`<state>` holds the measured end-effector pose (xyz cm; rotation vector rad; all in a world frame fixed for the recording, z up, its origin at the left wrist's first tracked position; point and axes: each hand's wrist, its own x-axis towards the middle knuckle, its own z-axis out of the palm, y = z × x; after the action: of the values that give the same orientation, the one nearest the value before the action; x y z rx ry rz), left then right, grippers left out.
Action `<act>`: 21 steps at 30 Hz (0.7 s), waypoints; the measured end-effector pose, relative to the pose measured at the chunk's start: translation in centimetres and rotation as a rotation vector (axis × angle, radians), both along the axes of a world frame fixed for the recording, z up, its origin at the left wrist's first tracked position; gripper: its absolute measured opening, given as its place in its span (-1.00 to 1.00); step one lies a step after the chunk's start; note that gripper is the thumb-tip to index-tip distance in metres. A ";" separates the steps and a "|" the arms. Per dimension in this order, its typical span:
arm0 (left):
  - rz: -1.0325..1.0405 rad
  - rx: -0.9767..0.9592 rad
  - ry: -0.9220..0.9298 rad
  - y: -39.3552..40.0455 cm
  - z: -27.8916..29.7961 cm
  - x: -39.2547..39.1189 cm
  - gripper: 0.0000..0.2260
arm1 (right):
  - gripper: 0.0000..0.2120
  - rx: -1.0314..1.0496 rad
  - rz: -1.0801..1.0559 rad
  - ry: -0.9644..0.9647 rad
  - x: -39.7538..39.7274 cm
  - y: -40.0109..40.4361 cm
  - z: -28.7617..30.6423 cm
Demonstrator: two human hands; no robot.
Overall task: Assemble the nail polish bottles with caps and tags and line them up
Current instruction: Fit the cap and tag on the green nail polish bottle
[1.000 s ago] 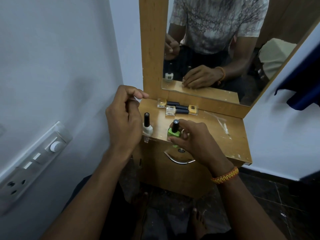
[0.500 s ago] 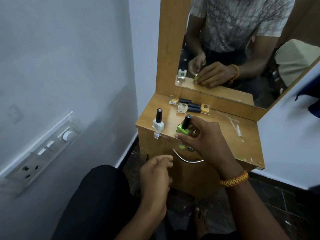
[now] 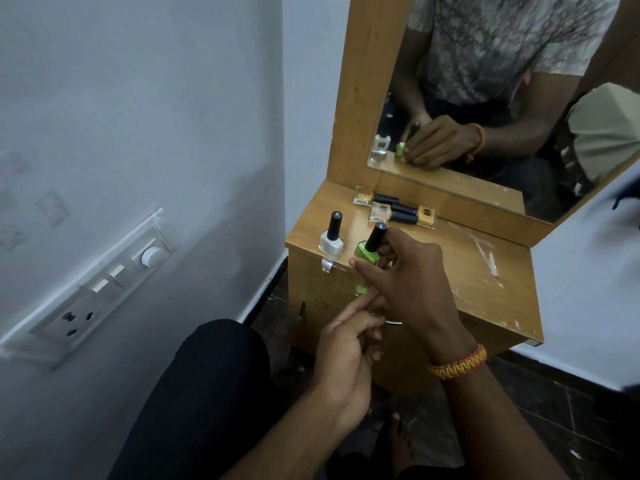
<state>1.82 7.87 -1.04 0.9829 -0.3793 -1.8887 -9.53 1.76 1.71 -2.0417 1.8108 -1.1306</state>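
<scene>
A green nail polish bottle with a black cap stands at the front edge of the wooden dresser top. My right hand grips it around the body. A small green tag hangs below it over the edge. My left hand is under the edge, its index finger reaching up to the tag's lower end; my right hand hides the thumb. To the left, a white bottle stands upright with a black cap and a clear tag hanging down.
Three capped bottles lie on their sides at the back, against the mirror frame. A switch panel is on the left wall. My knee is close to the dresser front, and a metal drawer handle is mostly hidden behind my hands.
My left hand dropped from beside the white bottle to below the dresser edge, then rose to the green tag. My right hand kept hold of the green bottle.
</scene>
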 end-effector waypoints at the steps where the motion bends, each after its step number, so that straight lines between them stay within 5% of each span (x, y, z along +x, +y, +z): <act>1: 0.014 0.003 0.009 -0.2 -0.1 0.0 -0.68 | -0.71 0.003 -0.004 -0.012 0.2 0.0 0.0; 13: 0.113 -0.019 0.025 -1.8 0.1 1.9 -0.61 | -0.75 0.037 0.013 -0.097 0.7 0.0 -0.1; 21: 0.118 0.015 0.015 -2.0 0.1 2.4 -0.68 | -0.85 0.091 0.102 0.013 -0.2 0.0 0.3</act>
<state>4.19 5.91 -0.91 0.9789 -0.2924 -1.7933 -9.73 1.73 2.00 -2.0680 1.7093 -0.9911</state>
